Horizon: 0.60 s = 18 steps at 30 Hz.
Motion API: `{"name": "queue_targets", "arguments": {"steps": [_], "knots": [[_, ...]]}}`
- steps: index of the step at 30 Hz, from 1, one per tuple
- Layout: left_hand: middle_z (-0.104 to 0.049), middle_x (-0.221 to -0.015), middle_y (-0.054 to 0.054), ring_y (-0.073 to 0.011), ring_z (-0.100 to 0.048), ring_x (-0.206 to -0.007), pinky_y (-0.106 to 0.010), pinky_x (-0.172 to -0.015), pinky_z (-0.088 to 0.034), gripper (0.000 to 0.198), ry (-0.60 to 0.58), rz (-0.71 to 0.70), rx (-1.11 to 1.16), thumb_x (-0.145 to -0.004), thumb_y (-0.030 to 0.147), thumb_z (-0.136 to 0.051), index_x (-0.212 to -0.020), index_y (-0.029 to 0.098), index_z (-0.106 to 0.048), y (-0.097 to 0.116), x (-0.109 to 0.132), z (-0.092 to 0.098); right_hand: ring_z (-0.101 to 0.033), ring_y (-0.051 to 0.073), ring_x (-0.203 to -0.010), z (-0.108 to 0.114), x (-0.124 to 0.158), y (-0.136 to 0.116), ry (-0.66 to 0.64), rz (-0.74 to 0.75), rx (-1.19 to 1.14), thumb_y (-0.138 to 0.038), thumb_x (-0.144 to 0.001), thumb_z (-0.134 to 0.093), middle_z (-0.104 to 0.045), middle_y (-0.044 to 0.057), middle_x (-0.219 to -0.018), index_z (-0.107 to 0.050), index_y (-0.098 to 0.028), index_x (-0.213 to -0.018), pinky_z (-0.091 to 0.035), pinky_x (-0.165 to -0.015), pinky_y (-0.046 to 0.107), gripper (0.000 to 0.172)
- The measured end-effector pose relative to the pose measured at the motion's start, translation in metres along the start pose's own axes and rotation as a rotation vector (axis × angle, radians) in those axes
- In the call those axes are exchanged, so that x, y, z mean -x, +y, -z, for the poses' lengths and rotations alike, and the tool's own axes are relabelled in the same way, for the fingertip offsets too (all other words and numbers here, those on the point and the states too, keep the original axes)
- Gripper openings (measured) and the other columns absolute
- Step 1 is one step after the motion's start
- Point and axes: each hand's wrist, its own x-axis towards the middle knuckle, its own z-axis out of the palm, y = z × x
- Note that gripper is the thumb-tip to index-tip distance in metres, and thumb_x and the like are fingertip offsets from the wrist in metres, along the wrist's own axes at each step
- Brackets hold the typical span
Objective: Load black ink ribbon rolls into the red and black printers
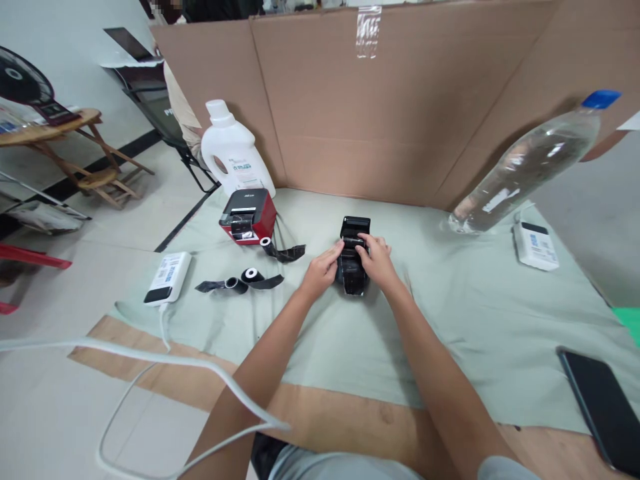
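Note:
A small black handheld printer (354,279) lies in front of me on the cloth, its lid (356,225) raised at the far end. Between my hands a black roll (353,244) sits at the printer's opening, and a dark strip runs from it toward me. The fingertips of my left hand (321,270) press on the roll's left end. My right hand (379,261) grips its right end with thumb and index finger. Left of the hands lie loose black rolls (253,275) with white cores and curling tails, beside a red and black label printer (249,217).
A white jug (235,150) and a tilted water bottle (530,167) stand before a cardboard wall (360,107). White power banks (169,277) lie at both sides. A phone (603,407) rests at the right edge. A white cable (150,353) crosses the lower left.

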Motion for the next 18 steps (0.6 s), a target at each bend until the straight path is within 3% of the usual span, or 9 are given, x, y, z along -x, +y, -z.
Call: {"name": "queue_targets", "arguments": {"steps": [10,18], "knots": [[-0.052,-0.157,-0.009,-0.0219,-0.05,-0.146,-0.045,-0.123,-0.043,0.058,-0.009,-0.005,-0.086,-0.099,0.013,-0.038,-0.156,0.02,-0.047,-0.0017,-0.0012,-0.0015,-0.053,0.034,-0.128,0.0033,0.0022,0.0019,0.013,0.025,0.111,-0.031,-0.1,-0.046,-0.068,0.017,-0.128,-0.065,-0.02,-0.127,-0.034,-0.103,0.049,0.035],[-0.053,-0.156,-0.009,-0.0229,-0.043,-0.151,-0.046,-0.121,-0.042,0.061,-0.089,-0.029,-0.128,-0.099,0.012,-0.036,-0.158,0.021,-0.044,0.0012,-0.0017,-0.0003,-0.052,0.036,-0.127,0.0028,0.0017,0.0044,-0.013,0.021,0.148,-0.028,-0.099,-0.048,-0.068,0.018,-0.127,-0.065,-0.019,-0.127,-0.035,-0.103,0.051,0.034]]}}
